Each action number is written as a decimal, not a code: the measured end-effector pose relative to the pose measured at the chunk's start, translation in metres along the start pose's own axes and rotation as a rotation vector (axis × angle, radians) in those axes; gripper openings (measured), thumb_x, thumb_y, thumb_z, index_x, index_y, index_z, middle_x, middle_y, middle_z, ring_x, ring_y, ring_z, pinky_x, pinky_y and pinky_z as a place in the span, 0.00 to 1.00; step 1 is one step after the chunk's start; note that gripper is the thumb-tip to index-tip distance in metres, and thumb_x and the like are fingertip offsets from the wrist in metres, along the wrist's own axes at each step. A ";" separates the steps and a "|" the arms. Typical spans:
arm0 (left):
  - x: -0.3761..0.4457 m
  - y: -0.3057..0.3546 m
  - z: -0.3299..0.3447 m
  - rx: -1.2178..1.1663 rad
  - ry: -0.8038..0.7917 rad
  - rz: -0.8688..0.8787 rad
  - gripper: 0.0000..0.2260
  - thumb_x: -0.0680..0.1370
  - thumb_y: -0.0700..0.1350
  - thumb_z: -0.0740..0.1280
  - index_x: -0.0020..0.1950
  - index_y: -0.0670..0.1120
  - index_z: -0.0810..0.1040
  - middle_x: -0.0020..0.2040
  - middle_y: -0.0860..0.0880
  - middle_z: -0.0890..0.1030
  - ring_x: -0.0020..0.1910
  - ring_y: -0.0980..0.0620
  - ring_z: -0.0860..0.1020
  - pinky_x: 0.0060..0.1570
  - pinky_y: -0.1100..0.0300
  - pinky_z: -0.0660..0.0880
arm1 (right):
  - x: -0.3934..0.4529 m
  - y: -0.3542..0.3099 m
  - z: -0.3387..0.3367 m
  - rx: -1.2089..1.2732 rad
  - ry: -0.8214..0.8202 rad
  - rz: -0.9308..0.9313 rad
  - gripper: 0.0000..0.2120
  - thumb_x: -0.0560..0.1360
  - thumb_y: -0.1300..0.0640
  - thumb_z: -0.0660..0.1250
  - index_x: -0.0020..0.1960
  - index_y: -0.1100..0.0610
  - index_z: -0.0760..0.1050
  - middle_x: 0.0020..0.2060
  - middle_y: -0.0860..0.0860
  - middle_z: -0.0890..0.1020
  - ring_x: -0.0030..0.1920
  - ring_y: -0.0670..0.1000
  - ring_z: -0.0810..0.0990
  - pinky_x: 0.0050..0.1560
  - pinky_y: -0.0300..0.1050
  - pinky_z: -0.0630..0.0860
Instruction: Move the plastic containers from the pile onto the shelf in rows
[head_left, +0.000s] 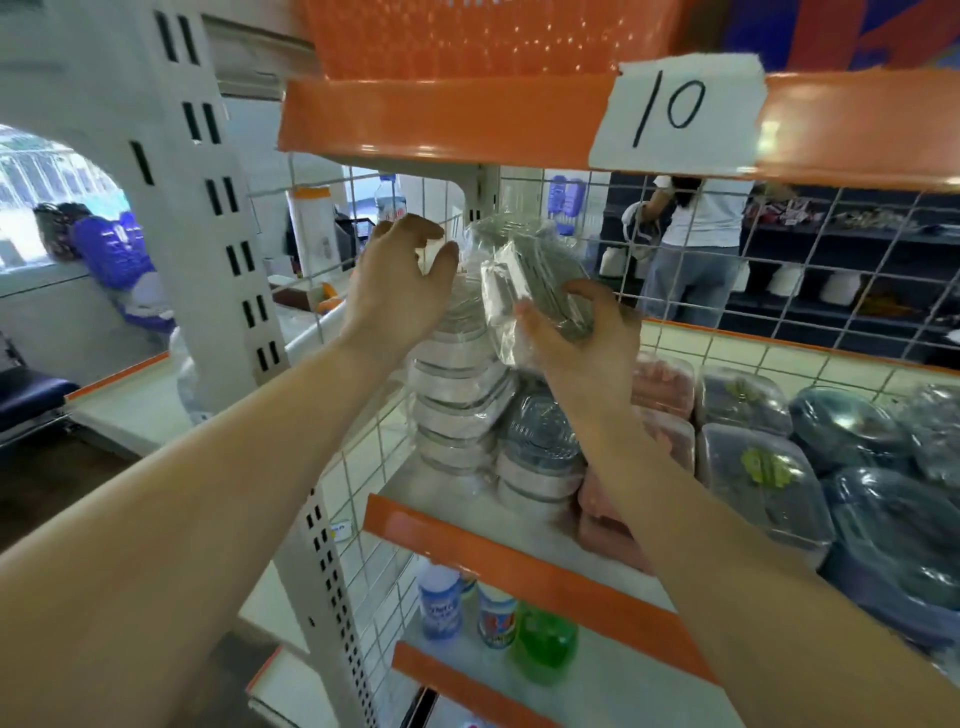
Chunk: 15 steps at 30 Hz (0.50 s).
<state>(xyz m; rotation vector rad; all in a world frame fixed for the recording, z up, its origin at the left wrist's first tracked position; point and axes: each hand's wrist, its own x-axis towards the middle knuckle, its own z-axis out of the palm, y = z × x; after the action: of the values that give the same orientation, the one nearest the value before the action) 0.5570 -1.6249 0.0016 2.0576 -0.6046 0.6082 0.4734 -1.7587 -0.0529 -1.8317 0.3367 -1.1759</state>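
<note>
Two hands (400, 280), one wrapped container (535, 280) held up, three bottles (439, 597) below, one paper label (680, 111) marked 10

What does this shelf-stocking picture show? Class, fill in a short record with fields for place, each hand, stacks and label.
place: shelf with orange edge
right hand: grips a wrapped grey container, tilted, above the stacks
left hand: fingers curled at top of the clear stack; hold unclear
other stacks: pink containers, dark containers
label: paper sign reading 10
</note>
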 end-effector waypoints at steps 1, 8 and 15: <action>-0.002 0.000 -0.004 -0.018 -0.009 0.005 0.13 0.79 0.48 0.62 0.61 0.45 0.77 0.60 0.46 0.76 0.56 0.48 0.76 0.55 0.58 0.72 | -0.001 -0.004 0.005 -0.015 -0.018 0.005 0.25 0.66 0.43 0.75 0.57 0.54 0.77 0.52 0.51 0.77 0.57 0.53 0.75 0.57 0.41 0.72; -0.013 -0.008 -0.022 -0.068 -0.018 -0.025 0.12 0.80 0.47 0.61 0.59 0.43 0.78 0.56 0.46 0.79 0.52 0.50 0.77 0.54 0.58 0.72 | 0.008 -0.023 0.030 -0.117 -0.142 0.031 0.22 0.72 0.38 0.66 0.57 0.53 0.78 0.56 0.57 0.75 0.60 0.55 0.71 0.60 0.44 0.67; -0.026 -0.011 -0.022 -0.156 -0.110 -0.037 0.19 0.77 0.55 0.65 0.63 0.47 0.75 0.59 0.49 0.78 0.53 0.53 0.76 0.57 0.58 0.73 | 0.010 -0.031 0.033 0.088 -0.187 0.106 0.12 0.81 0.48 0.54 0.42 0.50 0.68 0.33 0.42 0.67 0.41 0.48 0.69 0.40 0.41 0.65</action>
<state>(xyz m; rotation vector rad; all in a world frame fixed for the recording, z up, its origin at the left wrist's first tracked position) 0.5400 -1.5959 -0.0106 1.9603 -0.6557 0.4151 0.4989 -1.7300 -0.0270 -1.8074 0.2674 -0.9250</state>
